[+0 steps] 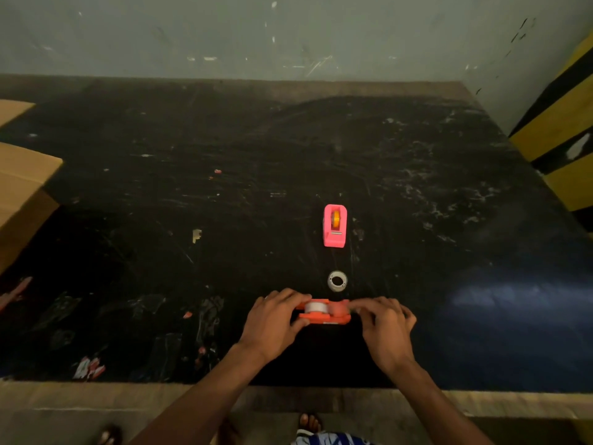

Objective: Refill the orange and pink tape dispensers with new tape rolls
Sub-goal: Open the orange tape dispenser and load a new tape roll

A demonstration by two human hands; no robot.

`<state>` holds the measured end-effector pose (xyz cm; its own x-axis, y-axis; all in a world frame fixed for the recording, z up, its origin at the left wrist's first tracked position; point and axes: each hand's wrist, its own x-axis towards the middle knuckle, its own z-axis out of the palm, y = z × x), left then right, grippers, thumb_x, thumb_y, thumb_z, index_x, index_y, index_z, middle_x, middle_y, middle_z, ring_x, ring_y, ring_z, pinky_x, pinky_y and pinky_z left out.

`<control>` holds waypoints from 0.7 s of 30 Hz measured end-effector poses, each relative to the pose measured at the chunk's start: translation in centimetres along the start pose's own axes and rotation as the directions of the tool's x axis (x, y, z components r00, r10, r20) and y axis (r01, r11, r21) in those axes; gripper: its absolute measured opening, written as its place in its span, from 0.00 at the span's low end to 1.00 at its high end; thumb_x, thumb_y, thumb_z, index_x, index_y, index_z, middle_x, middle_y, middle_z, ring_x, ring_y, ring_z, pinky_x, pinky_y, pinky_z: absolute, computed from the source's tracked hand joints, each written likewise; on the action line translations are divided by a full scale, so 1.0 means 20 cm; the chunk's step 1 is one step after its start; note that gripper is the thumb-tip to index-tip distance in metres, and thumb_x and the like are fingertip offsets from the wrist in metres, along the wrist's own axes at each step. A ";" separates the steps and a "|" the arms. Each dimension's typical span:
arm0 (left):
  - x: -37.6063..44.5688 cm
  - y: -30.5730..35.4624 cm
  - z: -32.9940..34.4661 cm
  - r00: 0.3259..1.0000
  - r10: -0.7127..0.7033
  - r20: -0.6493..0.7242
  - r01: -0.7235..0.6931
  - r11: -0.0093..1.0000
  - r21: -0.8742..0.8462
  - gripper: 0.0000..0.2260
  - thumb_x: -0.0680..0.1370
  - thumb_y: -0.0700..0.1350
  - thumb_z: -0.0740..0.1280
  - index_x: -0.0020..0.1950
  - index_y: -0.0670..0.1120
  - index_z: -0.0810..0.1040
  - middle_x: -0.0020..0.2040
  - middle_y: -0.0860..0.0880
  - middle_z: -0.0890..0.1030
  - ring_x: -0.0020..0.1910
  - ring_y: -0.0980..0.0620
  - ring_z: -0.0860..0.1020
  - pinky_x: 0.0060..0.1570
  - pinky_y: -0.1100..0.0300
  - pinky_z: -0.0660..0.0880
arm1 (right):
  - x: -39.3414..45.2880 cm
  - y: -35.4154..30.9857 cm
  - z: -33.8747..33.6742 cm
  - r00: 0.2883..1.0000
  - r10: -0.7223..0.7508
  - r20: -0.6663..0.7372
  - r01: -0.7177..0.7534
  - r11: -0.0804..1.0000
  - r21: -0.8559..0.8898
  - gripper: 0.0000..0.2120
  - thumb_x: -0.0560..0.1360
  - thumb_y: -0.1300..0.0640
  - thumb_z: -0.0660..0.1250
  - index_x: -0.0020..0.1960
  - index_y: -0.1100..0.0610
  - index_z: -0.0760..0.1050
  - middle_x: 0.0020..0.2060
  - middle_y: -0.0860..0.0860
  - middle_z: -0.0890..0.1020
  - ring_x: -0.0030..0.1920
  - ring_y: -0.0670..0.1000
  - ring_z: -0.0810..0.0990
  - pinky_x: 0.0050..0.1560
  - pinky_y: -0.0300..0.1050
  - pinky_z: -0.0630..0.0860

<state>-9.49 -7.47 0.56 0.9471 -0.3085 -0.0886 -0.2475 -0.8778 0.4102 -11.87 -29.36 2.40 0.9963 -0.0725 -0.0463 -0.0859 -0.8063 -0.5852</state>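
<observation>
The orange tape dispenser point(324, 317) lies near the table's front edge with a white tape roll point(316, 307) seated in it. My left hand point(272, 319) grips its left end. My right hand point(383, 322) has its fingers at the dispenser's right end, blurred. Just behind the dispenser lies a loose clear tape roll point(337, 281), flat on the table. Farther back stands the pink tape dispenser point(334, 225) with an orange spool in it.
The black table top point(224, 187) is scuffed and carries tape scraps at the left front. A cardboard box point(22, 187) sits at the left edge. A yellow and black striped post point(558, 130) stands at the right. A grey wall is behind.
</observation>
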 end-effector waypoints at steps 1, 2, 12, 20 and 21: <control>0.00 0.00 0.00 1.000 0.001 -0.003 -0.001 1.000 -0.001 0.22 0.78 0.53 0.68 0.72 0.59 0.69 0.68 0.56 0.74 0.65 0.53 0.73 0.63 0.53 0.70 | 0.00 0.00 0.00 1.000 0.019 0.000 -0.019 0.999 0.034 0.18 0.77 0.63 0.66 0.48 0.37 0.80 0.45 0.42 0.79 0.53 0.45 0.73 0.62 0.50 0.59; 0.00 0.00 0.00 1.000 0.001 -0.006 -0.001 1.000 -0.003 0.23 0.78 0.53 0.68 0.72 0.59 0.69 0.68 0.56 0.74 0.65 0.53 0.73 0.63 0.53 0.70 | 0.00 0.00 0.00 0.999 0.034 0.002 -0.034 0.998 0.059 0.19 0.78 0.63 0.66 0.47 0.37 0.79 0.45 0.42 0.80 0.53 0.45 0.72 0.62 0.51 0.60; 0.00 0.00 0.02 1.000 -0.002 -0.030 0.001 0.999 -0.033 0.23 0.77 0.54 0.70 0.71 0.58 0.70 0.67 0.56 0.76 0.64 0.54 0.74 0.63 0.53 0.71 | -0.04 -0.02 0.11 0.949 0.313 -0.040 -0.289 0.913 0.288 0.11 0.79 0.61 0.64 0.52 0.47 0.82 0.52 0.48 0.85 0.59 0.51 0.76 0.65 0.53 0.64; 0.00 0.00 0.03 0.999 0.001 -0.051 -0.004 0.998 -0.067 0.23 0.77 0.51 0.70 0.71 0.56 0.71 0.66 0.55 0.76 0.64 0.54 0.75 0.64 0.54 0.72 | -0.10 -0.08 0.15 0.906 0.422 0.026 -0.405 0.849 0.341 0.21 0.77 0.67 0.60 0.61 0.48 0.80 0.62 0.53 0.73 0.67 0.56 0.65 0.69 0.57 0.61; 0.00 0.00 0.03 0.999 0.000 -0.054 -0.004 0.998 -0.069 0.23 0.77 0.51 0.71 0.71 0.56 0.71 0.66 0.55 0.76 0.64 0.54 0.75 0.64 0.54 0.72 | -0.10 -0.08 0.14 0.905 0.421 0.061 -0.416 0.848 0.327 0.22 0.77 0.67 0.59 0.63 0.47 0.79 0.62 0.53 0.72 0.67 0.56 0.64 0.69 0.57 0.60</control>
<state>-9.64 -7.73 0.01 0.9568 -0.2882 -0.0393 -0.2363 -0.8490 0.4726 -13.72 -26.27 1.21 0.8659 -0.3692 -0.3374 -0.4860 -0.4618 -0.7420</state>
